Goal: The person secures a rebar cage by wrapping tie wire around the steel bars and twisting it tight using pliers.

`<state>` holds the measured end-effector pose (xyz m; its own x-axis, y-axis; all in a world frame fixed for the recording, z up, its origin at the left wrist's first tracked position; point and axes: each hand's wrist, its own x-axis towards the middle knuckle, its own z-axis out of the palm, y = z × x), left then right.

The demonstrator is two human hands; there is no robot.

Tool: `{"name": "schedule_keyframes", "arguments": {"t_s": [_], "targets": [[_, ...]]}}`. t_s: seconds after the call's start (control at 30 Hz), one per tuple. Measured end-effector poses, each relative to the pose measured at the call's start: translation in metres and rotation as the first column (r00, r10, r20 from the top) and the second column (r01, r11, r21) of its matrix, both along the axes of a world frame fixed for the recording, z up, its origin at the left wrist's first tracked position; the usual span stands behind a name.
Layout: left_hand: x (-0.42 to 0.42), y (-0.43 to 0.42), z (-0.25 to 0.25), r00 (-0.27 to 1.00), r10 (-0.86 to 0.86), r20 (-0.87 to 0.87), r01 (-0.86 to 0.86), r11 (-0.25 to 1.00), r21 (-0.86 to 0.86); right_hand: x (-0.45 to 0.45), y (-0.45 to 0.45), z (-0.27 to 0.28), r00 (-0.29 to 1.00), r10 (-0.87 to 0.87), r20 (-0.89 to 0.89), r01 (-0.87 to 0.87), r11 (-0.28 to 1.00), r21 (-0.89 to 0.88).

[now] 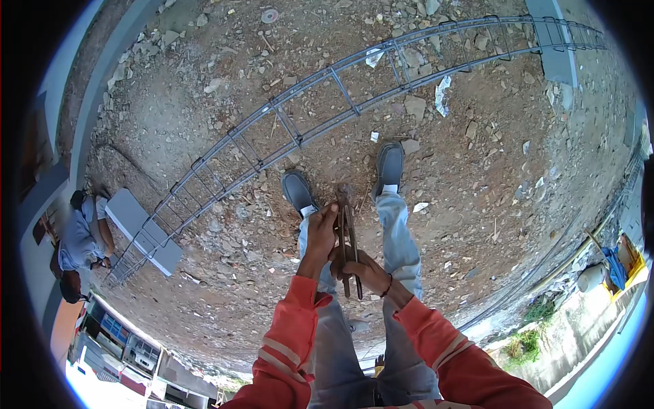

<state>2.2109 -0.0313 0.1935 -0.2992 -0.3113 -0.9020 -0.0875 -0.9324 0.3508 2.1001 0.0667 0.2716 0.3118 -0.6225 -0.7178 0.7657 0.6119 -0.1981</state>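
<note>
A pair of rusty long-handled pincers [350,228] is in front of my legs, its jaws pointing away from me. My left hand [319,237] is closed around the tool on its left side, nearer the jaws. Lower down, my right hand [368,270] grips the handles, whose ends stick out below the fingers. Past my shoes lies a long steel rebar cage [300,140] with several cross ties, apart from both hands and from the pincers.
Grey supports, one at left [143,232] and one at right [555,51], bear the rebar cage. A person [82,238] crouches at its left end. Stones and paper scraps [443,95] litter the dirt. A white bucket [591,278] stands by the right wall.
</note>
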Motion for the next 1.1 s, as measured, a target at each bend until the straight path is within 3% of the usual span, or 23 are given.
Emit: {"name": "schedule_keyframes", "arguments": {"t_s": [0.03, 0.07, 0.1, 0.17, 0.3, 0.37, 0.4, 0.47, 0.5, 0.57, 0.63, 0.7, 0.77, 0.87, 0.97, 1.0, 1.07, 1.1], "targets": [[0.003, -0.001, -0.001, 0.989, -0.103, 0.104, 0.105, 0.994, -0.008, -0.001, -0.001, 0.006, 0.989, 0.095, -0.109, -0.101, 0.994, -0.045], [0.004, 0.001, -0.004, 0.968, -0.043, 0.248, 0.041, 0.999, 0.011, -0.004, -0.001, 0.010, 0.985, 0.129, -0.116, -0.138, 0.988, -0.070], [0.003, -0.005, -0.002, 0.970, -0.051, 0.237, 0.053, 0.999, 0.001, -0.007, -0.003, 0.017, 0.985, 0.117, -0.128, -0.127, 0.989, -0.077], [0.008, -0.019, 0.002, 0.913, 0.404, 0.051, -0.407, 0.902, 0.143, -0.015, -0.009, 0.037, 0.991, 0.081, -0.111, -0.096, 0.986, -0.138], [0.050, -0.033, -0.026, 0.902, 0.406, 0.144, -0.425, 0.895, 0.137, -0.033, -0.008, 0.070, 0.998, 0.023, -0.054, -0.036, 0.963, -0.266], [0.050, -0.047, -0.011, 0.910, 0.409, 0.061, -0.410, 0.871, 0.271, -0.053, -0.007, 0.091, 0.999, -0.032, -0.006, 0.030, 0.966, -0.256], [0.036, -0.061, 0.018, 0.907, 0.413, 0.082, -0.418, 0.862, 0.287, -0.058, 0.001, 0.097, 0.999, 0.024, -0.034, -0.031, 0.973, -0.227], [0.028, -0.072, 0.044, 0.897, 0.441, 0.021, -0.433, 0.867, 0.246, -0.072, 0.011, 0.114, 0.985, 0.152, -0.084, -0.164, 0.973, -0.159], [0.023, -0.077, 0.060, 0.879, 0.477, -0.029, -0.460, 0.861, 0.216, -0.076, 0.015, 0.123, 0.985, 0.134, -0.112, -0.152, 0.971, -0.183], [0.014, -0.087, 0.087, 0.900, 0.426, -0.093, -0.413, 0.901, 0.133, -0.083, 0.024, 0.136, 0.824, 0.338, -0.455, -0.444, 0.884, -0.148], [-0.008, -0.098, 0.126, 0.859, 0.477, -0.186, -0.452, 0.877, 0.164, -0.091, 0.033, 0.150, 0.619, 0.499, -0.607, -0.659, 0.750, -0.055], [-0.029, -0.112, 0.172, 0.838, 0.486, -0.246, -0.464, 0.874, 0.145, -0.112, 0.030, 0.194, 0.552, 0.498, -0.669, -0.716, 0.695, -0.074], [-0.046, -0.130, 0.218, 0.807, 0.503, -0.308, -0.485, 0.863, 0.139, -0.104, 0.050, 0.202, 0.591, 0.239, -0.770, -0.664, 0.687, -0.296], [-0.059, -0.158, 0.283, 0.820, 0.440, -0.366, -0.449, 0.891, 0.066, -0.120, 0.048, 0.258, 0.614, 0.217, -0.759, -0.671, 0.650, -0.357], [-0.068, -0.183, 0.347, 0.853, 0.365, -0.373, -0.410, 0.911, -0.046, -0.141, 0.041, 0.312, 0.652, 0.080, -0.754, -0.591, 0.677, -0.439], [-0.068, -0.189, 0.363, 0.859, 0.342, -0.381, -0.391, 0.918, -0.058, -0.162, 0.032, 0.353, 0.671, 0.073, -0.737, -0.563, 0.698, -0.443], [-0.064, -0.200, 0.384, 0.900, 0.266, -0.345, -0.340, 0.924, -0.176, -0.184, 0.027, 0.395, 0.608, -0.098, -0.788, -0.481, 0.744, -0.463], [-0.062, -0.202, 0.392, 0.906, 0.252, -0.339, -0.328, 0.926, -0.186, -0.191, 0.024, 0.404, 0.576, -0.104, -0.811, -0.418, 0.814, -0.402]]}}
